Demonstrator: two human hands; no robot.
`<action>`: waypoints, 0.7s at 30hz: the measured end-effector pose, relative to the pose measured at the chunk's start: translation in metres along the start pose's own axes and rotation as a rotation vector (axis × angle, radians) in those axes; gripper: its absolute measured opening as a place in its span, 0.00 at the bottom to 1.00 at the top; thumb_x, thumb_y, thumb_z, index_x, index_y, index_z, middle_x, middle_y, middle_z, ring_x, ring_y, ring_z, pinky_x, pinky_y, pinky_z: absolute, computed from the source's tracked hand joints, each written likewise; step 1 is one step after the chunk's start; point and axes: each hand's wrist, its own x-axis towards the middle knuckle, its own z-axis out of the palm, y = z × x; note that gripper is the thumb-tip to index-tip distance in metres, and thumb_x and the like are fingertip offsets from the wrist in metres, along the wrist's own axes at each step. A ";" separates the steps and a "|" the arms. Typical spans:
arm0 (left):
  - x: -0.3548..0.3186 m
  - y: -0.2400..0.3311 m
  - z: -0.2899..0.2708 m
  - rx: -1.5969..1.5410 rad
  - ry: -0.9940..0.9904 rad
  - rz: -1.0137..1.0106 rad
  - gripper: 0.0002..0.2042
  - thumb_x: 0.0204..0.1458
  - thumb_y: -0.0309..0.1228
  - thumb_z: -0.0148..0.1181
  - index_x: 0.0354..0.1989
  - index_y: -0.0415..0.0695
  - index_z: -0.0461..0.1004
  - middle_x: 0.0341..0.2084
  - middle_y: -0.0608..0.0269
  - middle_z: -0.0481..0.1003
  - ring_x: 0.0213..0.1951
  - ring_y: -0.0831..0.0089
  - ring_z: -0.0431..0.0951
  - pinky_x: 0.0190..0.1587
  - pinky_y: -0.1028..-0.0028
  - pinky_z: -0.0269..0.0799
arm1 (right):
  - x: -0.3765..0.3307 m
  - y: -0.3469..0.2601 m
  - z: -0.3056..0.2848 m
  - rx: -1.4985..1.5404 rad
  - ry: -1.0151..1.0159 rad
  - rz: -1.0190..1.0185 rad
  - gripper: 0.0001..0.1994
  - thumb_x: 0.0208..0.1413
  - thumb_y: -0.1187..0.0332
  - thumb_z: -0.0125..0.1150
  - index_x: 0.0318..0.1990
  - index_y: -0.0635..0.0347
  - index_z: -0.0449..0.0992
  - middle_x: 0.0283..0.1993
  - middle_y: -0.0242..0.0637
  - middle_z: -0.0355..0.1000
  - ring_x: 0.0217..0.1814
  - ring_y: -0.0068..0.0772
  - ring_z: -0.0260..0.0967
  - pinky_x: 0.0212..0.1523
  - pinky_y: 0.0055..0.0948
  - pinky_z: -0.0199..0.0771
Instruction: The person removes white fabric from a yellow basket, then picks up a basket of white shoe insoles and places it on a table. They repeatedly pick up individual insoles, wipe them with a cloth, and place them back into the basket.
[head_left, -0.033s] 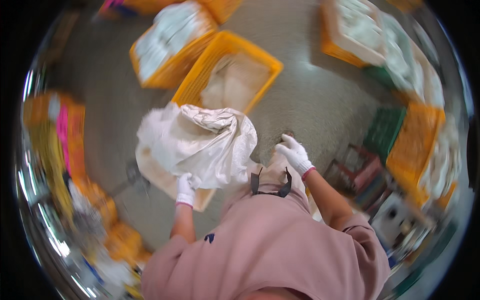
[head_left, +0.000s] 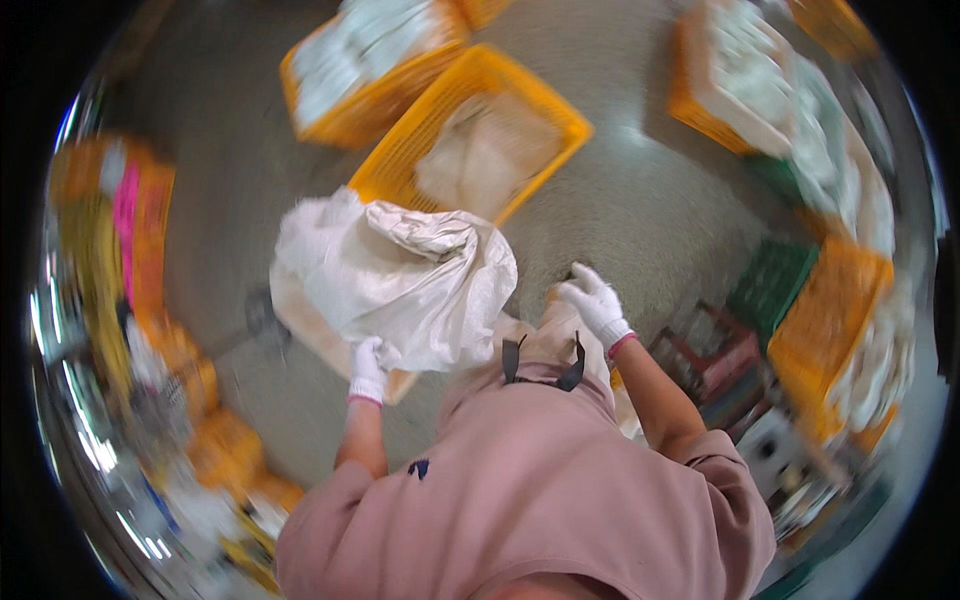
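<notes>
My left hand (head_left: 367,372), in a white knit glove with a pink cuff, is closed on the lower edge of a large white woven sack (head_left: 420,300). The sack is crumpled and bulges in front of my legs; its folded, bunched part faces up. Part of a beige board or tray (head_left: 310,325) shows from under it. My right hand (head_left: 597,308), gloved the same way, hangs beside my leg, empty, its fingers apart. Just beyond the sack stands a yellow plastic crate (head_left: 390,165) with a beige cloth or sack (head_left: 490,150) inside.
Another yellow crate (head_left: 340,125) piled with white goods stands behind. At right are a white-filled yellow crate (head_left: 700,110), a green crate (head_left: 765,285), an orange crate (head_left: 825,310) and a reddish stool-like frame (head_left: 715,350). Orange crates (head_left: 150,240) line the left.
The view has turned slightly, so the crates ahead sit farther right and higher. The sack stays by my left hand; my right hand remains empty and apart.
</notes>
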 end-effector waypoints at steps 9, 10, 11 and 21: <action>-0.148 -0.030 -0.164 -0.241 0.535 0.281 0.05 0.49 0.24 0.55 0.26 0.49 0.73 0.26 0.71 0.71 0.29 0.75 0.77 0.29 0.69 0.77 | 0.046 -0.076 0.180 -0.496 -0.120 -0.132 0.43 0.55 0.53 0.77 0.75 0.63 0.68 0.66 0.57 0.77 0.67 0.49 0.77 0.69 0.40 0.74; -0.147 -0.031 -0.158 -0.225 0.609 0.228 0.05 0.50 0.24 0.56 0.24 0.50 0.72 0.25 0.72 0.70 0.29 0.77 0.75 0.30 0.70 0.75 | 0.064 -0.090 0.190 -0.552 -0.121 -0.195 0.45 0.53 0.51 0.78 0.76 0.61 0.67 0.67 0.57 0.76 0.68 0.51 0.76 0.70 0.41 0.74; -0.142 -0.030 -0.142 -0.190 0.600 0.232 0.06 0.50 0.24 0.56 0.23 0.50 0.71 0.25 0.73 0.69 0.30 0.79 0.73 0.30 0.71 0.73 | 0.095 -0.104 0.189 -0.598 -0.077 -0.280 0.47 0.51 0.49 0.79 0.77 0.60 0.67 0.68 0.58 0.75 0.70 0.54 0.75 0.71 0.42 0.73; -0.092 -0.096 -0.130 0.611 0.963 0.649 0.15 0.64 0.33 0.61 0.54 0.38 0.73 0.52 0.61 0.70 0.57 0.68 0.71 0.64 0.63 0.72 | 0.417 -0.035 0.276 -1.682 -0.429 -0.534 0.66 0.38 0.44 0.84 0.85 0.35 0.48 0.88 0.46 0.46 0.88 0.62 0.42 0.79 0.79 0.46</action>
